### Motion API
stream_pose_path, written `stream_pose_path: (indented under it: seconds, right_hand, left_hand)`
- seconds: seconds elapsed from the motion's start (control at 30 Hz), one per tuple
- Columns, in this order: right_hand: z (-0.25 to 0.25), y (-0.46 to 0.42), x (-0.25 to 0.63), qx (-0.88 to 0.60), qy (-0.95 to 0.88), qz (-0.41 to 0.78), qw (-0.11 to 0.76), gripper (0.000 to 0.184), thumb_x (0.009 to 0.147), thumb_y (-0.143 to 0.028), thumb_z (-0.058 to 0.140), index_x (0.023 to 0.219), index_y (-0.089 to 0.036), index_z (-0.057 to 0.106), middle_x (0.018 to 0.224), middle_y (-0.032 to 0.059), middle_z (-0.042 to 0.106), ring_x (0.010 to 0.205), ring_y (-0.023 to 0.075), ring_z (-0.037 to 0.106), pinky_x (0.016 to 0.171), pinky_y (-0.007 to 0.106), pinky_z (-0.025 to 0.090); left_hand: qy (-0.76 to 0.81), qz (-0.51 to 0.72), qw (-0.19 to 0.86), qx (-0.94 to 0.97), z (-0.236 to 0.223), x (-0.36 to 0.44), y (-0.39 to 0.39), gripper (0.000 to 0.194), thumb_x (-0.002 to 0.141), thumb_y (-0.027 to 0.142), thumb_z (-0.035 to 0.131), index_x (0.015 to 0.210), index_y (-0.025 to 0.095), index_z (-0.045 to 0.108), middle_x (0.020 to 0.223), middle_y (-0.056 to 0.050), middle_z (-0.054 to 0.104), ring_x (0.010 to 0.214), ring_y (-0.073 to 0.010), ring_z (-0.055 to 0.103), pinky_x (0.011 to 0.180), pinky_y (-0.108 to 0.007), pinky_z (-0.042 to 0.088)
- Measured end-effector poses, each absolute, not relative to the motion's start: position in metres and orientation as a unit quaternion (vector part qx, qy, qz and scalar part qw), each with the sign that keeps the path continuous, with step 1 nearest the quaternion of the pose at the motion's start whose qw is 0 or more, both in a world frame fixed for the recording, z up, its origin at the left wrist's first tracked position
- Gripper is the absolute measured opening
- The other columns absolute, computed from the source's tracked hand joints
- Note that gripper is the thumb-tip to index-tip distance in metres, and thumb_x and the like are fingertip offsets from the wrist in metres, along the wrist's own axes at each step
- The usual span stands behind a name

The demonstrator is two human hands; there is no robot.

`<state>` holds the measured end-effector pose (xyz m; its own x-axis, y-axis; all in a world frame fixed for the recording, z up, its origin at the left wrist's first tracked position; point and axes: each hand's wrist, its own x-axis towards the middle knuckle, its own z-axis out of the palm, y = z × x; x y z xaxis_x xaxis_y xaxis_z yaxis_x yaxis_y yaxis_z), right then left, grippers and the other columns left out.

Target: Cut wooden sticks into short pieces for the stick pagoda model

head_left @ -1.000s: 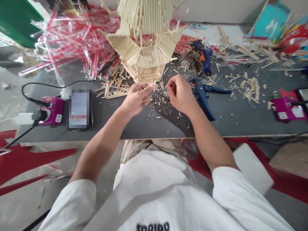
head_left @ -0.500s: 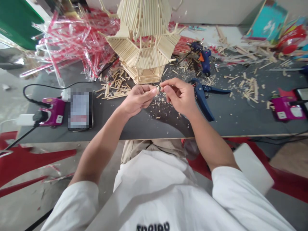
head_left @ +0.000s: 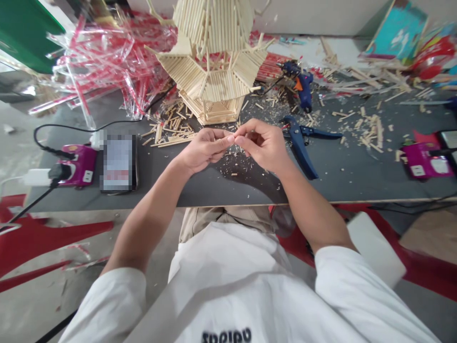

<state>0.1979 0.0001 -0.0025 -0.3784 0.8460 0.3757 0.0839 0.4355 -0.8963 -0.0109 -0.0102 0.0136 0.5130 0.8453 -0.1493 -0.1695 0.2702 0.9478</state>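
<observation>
My left hand (head_left: pixel 209 148) and my right hand (head_left: pixel 262 144) meet fingertip to fingertip over the dark table. Both are closed in a pinch, and whatever lies between the tips is hidden or too small to name. Just behind them stands a tiered model of pale wooden sticks (head_left: pixel 217 85), with slanted roofs and a base. Close to my right hand lies a blue-handled cutter (head_left: pixel 302 147). Cut stick pieces (head_left: pixel 174 119) are heaped beyond my left hand, and fine wood chips are scattered beneath my fingers.
A blue glue gun (head_left: pixel 303 88) lies at the back right. Crumpled red and clear wrappers (head_left: pixel 117 62) pile up at the back left. At left are a phone (head_left: pixel 119 164) and a purple power strip (head_left: pixel 80 164) with cables; another purple strip (head_left: pixel 428 161) sits far right.
My right fingertips have moved left and slightly down to touch my left fingertips; a small gap showed between them before. The small pale bit seen at my left fingertips is now covered.
</observation>
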Motion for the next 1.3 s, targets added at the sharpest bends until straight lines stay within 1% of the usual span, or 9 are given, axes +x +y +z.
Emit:
stream_pose_path:
  seconds: [0.33, 0.43, 0.53, 0.63, 0.8, 0.97, 1.13, 1.2, 1.3]
  right_hand:
    - [0.0, -0.001, 0.196, -0.352, -0.754, 0.354, 0.426, 0.056, 0.094, -0.078, 0.061, 0.096, -0.024, 0.076, 0.078, 0.0028, 0.068, 0.065, 0.016, 0.061, 0.06, 0.031, 0.048]
    - [-0.003, -0.001, 0.196, -0.378, -0.736, 0.363, 0.43, 0.055, 0.1, -0.076, 0.054, 0.109, -0.026, 0.075, 0.083, 0.0026, 0.07, 0.06, 0.015, 0.058, 0.058, 0.031, 0.048]
    - [-0.008, 0.003, 0.196, -0.396, -0.751, 0.33, 0.413, 0.048, 0.106, -0.067, 0.05, 0.119, -0.026, 0.073, 0.094, 0.0047, 0.073, 0.063, 0.0158, 0.059, 0.062, 0.034, 0.051]
    - [-0.015, 0.005, 0.194, -0.371, -0.817, 0.258, 0.358, 0.036, 0.109, -0.051, 0.052, 0.111, -0.023, 0.075, 0.106, 0.0084, 0.073, 0.074, 0.0179, 0.062, 0.074, 0.037, 0.054]
    - [-0.026, 0.004, 0.184, -0.325, -0.88, 0.202, 0.28, 0.025, 0.109, -0.031, 0.054, 0.111, -0.018, 0.076, 0.114, 0.0127, 0.07, 0.099, 0.0252, 0.067, 0.087, 0.042, 0.056]
    - [-0.032, 0.002, 0.178, -0.303, -0.896, 0.203, 0.251, 0.023, 0.108, -0.028, 0.055, 0.106, -0.019, 0.076, 0.111, 0.0135, 0.068, 0.108, 0.0292, 0.066, 0.096, 0.049, 0.056]
    - [-0.027, 0.003, 0.182, -0.305, -0.88, 0.243, 0.271, 0.019, 0.107, -0.029, 0.057, 0.107, -0.021, 0.074, 0.113, 0.0122, 0.067, 0.104, 0.0278, 0.067, 0.095, 0.048, 0.057]
    - [-0.022, 0.006, 0.188, -0.325, -0.864, 0.245, 0.296, 0.019, 0.106, -0.03, 0.057, 0.107, -0.022, 0.074, 0.111, 0.0116, 0.068, 0.102, 0.0277, 0.067, 0.093, 0.048, 0.057]
    - [-0.013, 0.013, 0.204, -0.385, -0.834, 0.229, 0.323, 0.018, 0.105, -0.033, 0.06, 0.104, -0.023, 0.075, 0.11, 0.0105, 0.069, 0.094, 0.0266, 0.067, 0.09, 0.048, 0.057]
  left_hand:
    - [0.354, 0.371, 0.63, 0.583, 0.0, -0.005, -0.011, 0.05, 0.089, 0.064, 0.077, 0.087, 0.017, 0.062, 0.059, 0.007, 0.041, 0.047, -0.0045, 0.034, 0.044, -0.021, 0.023]
    - [0.356, 0.397, 0.639, 0.554, 0.005, -0.006, -0.011, 0.047, 0.093, 0.061, 0.075, 0.08, 0.019, 0.059, 0.054, 0.009, 0.034, 0.044, -0.0045, 0.029, 0.045, -0.021, 0.022]
    - [0.395, 0.454, 0.665, 0.442, 0.021, -0.012, -0.01, 0.042, 0.101, 0.048, 0.066, 0.073, 0.02, 0.053, 0.053, 0.01, 0.023, 0.04, -0.0032, 0.023, 0.044, -0.019, 0.017]
    - [0.404, 0.527, 0.685, 0.3, 0.035, -0.02, -0.004, 0.04, 0.107, 0.034, 0.05, 0.07, 0.021, 0.042, 0.05, 0.01, 0.019, 0.037, -0.004, 0.02, 0.041, -0.019, 0.014]
    - [0.427, 0.547, 0.692, 0.198, 0.031, -0.028, 0.007, 0.029, 0.103, 0.025, 0.045, 0.073, 0.021, 0.043, 0.05, 0.009, 0.032, 0.036, -0.0046, 0.025, 0.038, -0.02, 0.014]
    - [0.45, 0.522, 0.676, 0.261, 0.026, -0.028, 0.008, 0.014, 0.093, 0.024, 0.057, 0.083, 0.021, 0.049, 0.06, 0.007, 0.047, 0.038, -0.0027, 0.027, 0.037, -0.019, 0.018]
    - [0.515, 0.455, 0.624, 0.372, 0.023, -0.028, 0.006, 0.007, 0.089, 0.026, 0.052, 0.085, 0.024, 0.047, 0.057, 0.009, 0.031, 0.042, -0.0065, 0.021, 0.04, -0.022, 0.018]
    - [0.538, 0.425, 0.573, 0.45, 0.019, -0.027, 0.005, 0.005, 0.089, 0.028, 0.051, 0.086, 0.024, 0.05, 0.057, 0.009, 0.029, 0.043, -0.0076, 0.021, 0.043, -0.023, 0.019]
    - [0.581, 0.363, 0.412, 0.601, 0.014, -0.027, 0.0, 0.014, 0.088, 0.026, 0.053, 0.093, 0.02, 0.065, 0.058, 0.005, 0.045, 0.049, -0.0096, 0.035, 0.051, -0.023, 0.03]
